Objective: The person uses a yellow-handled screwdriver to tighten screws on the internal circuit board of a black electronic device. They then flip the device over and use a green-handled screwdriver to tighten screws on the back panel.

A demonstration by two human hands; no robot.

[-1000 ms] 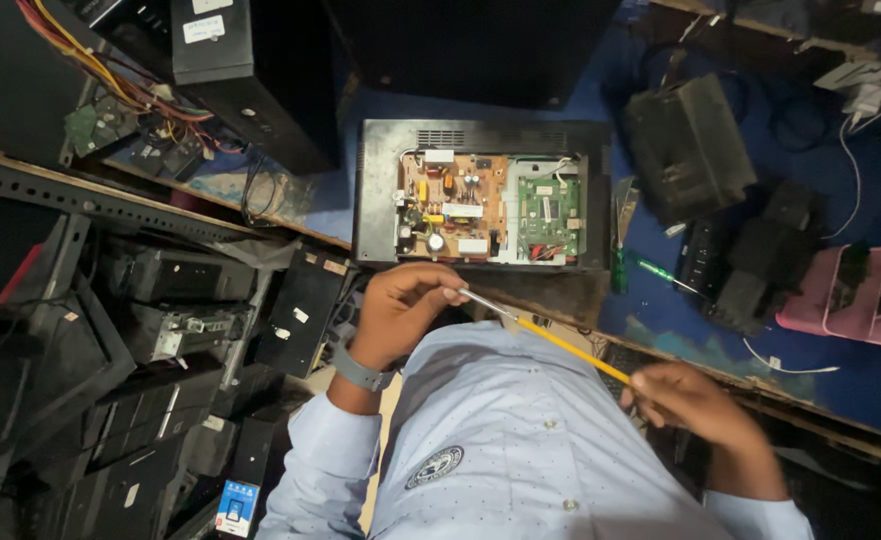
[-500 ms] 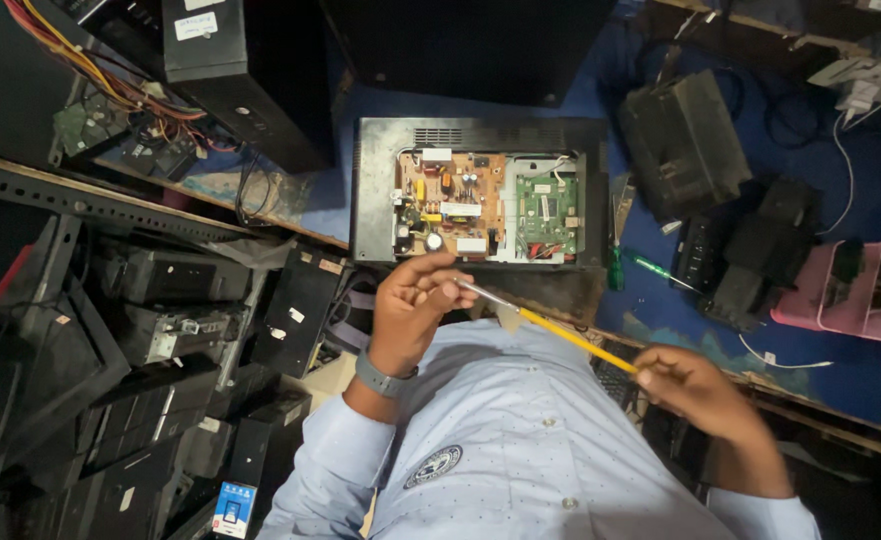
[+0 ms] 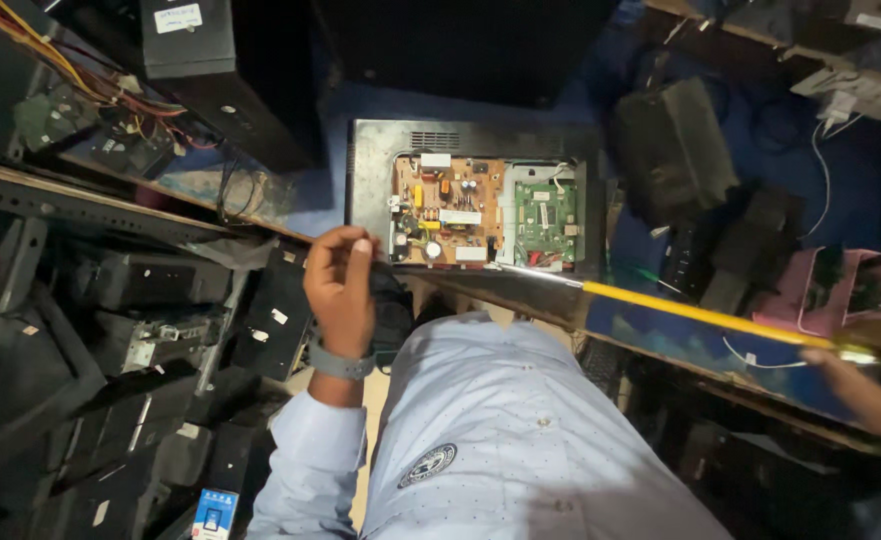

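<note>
The fingers (image 3: 345, 262) of the left hand (image 3: 340, 295) are seen curled and pinched together at the near left corner of an opened metal case (image 3: 375, 180); whether anything small is held between them cannot be told. Just beyond and to the right of those fingers an orange circuit board (image 3: 445, 210) is seen inside the case, with a green circuit board (image 3: 545, 215) beside it, farther right. The right hand (image 3: 875, 385) is closed around the handle end of a long yellow screwdriver (image 3: 700, 315), well to the right of the case. The long axis of the screwdriver runs from that hand up and leftward, and its metal shaft (image 3: 540, 275) is laid along the near edge of the case, with the tip lying just right of the left fingers. The left hand is thus the nearer one to the boards, while the right hand is kept well apart at the far end of the tool. The case is rested on a blue table (image 3: 660, 340). Farther right of the case, dark box-shaped parts (image 3: 675, 150) and a pink tray (image 3: 850, 290) are seen; to the left, black units (image 3: 150, 330) are stacked on lower shelves, and a bundle of coloured wires (image 3: 70, 70) is seen at the upper left. Nothing is seen between the left fingers and the orange board.
</note>
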